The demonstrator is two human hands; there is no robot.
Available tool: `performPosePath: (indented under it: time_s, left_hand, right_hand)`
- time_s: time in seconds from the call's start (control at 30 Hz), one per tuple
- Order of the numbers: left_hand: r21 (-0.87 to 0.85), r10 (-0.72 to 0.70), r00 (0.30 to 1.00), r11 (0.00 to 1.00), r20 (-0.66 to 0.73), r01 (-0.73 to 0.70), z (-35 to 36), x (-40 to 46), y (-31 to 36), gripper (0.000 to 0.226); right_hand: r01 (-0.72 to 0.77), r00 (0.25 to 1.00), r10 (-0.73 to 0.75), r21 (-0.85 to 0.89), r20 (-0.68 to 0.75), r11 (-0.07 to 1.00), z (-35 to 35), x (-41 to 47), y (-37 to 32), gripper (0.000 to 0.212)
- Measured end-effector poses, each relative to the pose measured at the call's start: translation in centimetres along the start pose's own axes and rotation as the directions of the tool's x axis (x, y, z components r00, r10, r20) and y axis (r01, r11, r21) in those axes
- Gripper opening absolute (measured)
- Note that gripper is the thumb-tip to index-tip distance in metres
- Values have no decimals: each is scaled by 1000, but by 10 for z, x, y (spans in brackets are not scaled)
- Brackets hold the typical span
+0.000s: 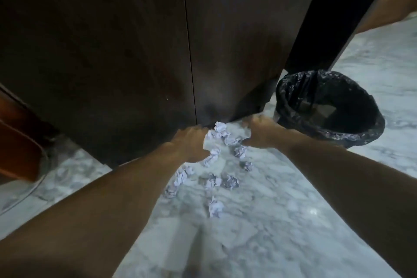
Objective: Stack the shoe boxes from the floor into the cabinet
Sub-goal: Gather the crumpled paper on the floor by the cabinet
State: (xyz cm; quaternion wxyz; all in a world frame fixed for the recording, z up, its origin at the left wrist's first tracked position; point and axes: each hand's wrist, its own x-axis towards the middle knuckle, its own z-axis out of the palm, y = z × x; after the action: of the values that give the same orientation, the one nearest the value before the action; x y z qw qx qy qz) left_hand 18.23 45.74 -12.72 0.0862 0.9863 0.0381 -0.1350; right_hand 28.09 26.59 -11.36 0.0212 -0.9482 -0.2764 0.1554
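Head view: both arms reach down to paper balls [222, 140] scattered on the marble floor [282, 221] at the foot of the dark cabinet [112, 40], whose doors are closed. The left hand [191, 142] curls against the pile's left edge; the right hand [259, 133] cups its right side; whether either grip actually grasps paper is unclear. A black-lined bin [327, 108] stands just right. Shoe boxes are out of view.

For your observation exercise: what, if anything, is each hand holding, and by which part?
It cannot be told. The left hand and right hand flank a pile of crumpled white paper balls on the marble floor; blur hides any grip.
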Motion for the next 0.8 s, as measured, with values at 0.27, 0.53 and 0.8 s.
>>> performPosePath:
  time_s: [0.27,0.53,0.8]
  left_hand:
    - [13,-190,979,982,78,189,124,29,-51,98]
    - [-47,-485,874,874,-24,484,193,-28,-114,111]
    - [-136,-516,854,843,69,520,206,-63,-98,134]
  right_hand:
    - [99,984,-86,-81,153,992,123,50,41,97]
    - [15,1000,-11,216,-20,976,214,36,32,94]
    - [251,968,-245,169,-55,953,241,-9,-2,95]
